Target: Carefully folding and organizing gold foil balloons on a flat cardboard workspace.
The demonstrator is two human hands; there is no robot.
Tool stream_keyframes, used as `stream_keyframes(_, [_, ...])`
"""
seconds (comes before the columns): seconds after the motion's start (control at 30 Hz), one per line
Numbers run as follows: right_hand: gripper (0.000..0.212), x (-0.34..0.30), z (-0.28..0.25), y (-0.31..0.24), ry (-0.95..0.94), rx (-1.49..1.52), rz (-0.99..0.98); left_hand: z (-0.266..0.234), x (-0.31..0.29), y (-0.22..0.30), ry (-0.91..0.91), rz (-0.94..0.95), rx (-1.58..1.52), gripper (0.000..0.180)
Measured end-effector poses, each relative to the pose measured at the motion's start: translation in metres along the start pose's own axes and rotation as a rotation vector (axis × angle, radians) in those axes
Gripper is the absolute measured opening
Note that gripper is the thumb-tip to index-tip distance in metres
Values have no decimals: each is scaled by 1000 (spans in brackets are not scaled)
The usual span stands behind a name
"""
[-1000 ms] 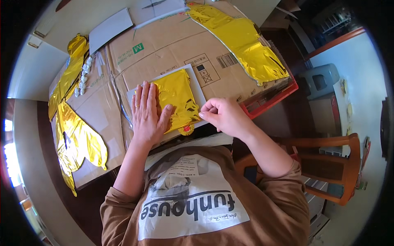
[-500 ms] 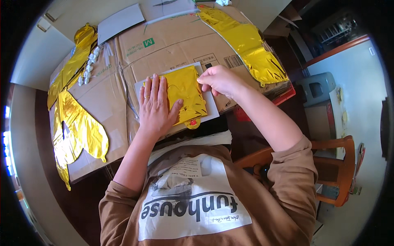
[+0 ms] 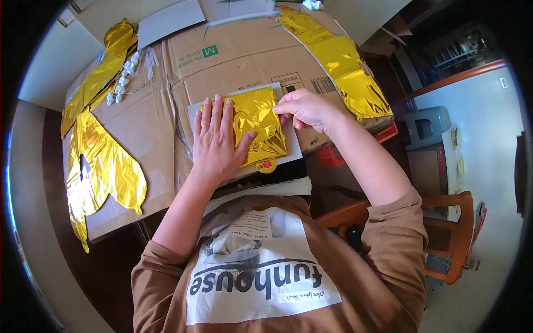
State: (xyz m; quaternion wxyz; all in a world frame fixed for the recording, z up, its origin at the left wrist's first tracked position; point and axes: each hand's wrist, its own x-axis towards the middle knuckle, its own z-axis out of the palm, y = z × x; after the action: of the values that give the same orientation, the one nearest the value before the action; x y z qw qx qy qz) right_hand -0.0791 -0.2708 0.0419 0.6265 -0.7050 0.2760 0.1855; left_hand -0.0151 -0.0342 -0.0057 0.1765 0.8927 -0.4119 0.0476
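Note:
A folded gold foil balloon (image 3: 256,117) lies on a white sheet (image 3: 293,152) at the near edge of a flattened cardboard surface. My left hand (image 3: 215,141) rests flat on the balloon's left part, fingers stretched out. At its upper right edge, my right hand (image 3: 306,110) is closed in a pinch on the foil; the fingertips partly hide what they grip. A small round tab with a red spot (image 3: 267,165) sticks out from the balloon's near edge.
Flat gold foil balloons lie at the left (image 3: 108,164) and far right (image 3: 338,61) of the cardboard (image 3: 222,61). Twisted white pieces (image 3: 123,77) sit by the left one. A white board (image 3: 171,23) lies behind. A wooden chair (image 3: 458,233) stands at right.
The whole view has shifted slightly. My left hand still lies flat on the folded balloon, and my right hand stays pinched at its right edge.

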Motion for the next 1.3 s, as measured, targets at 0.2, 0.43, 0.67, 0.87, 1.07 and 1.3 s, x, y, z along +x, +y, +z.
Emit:
stream_keyframes(0.2, [19,-4,4,2,-17,-67,30,0,0,0,-37,-11,38,80])
stream_keyframes(0.43, [19,-1,6,13,55,-87,-62,2,0,-1,-4,10,30,79])
stream_keyframes(0.67, [17,-29,14,20,-64,-23,47,0,0,1,-45,-15,49,79])
stream_keyframes(0.87, [14,-49,20,29,-44,-44,11,1,0,1,-38,-6,50,79])
stream_keyframes(1.07, [15,-47,28,40,13,0,-89,0,0,1,-27,5,50,78])
stream_keyframes(1.3, [17,-52,31,45,164,-199,-173,2,-1,1,-35,5,67,77])
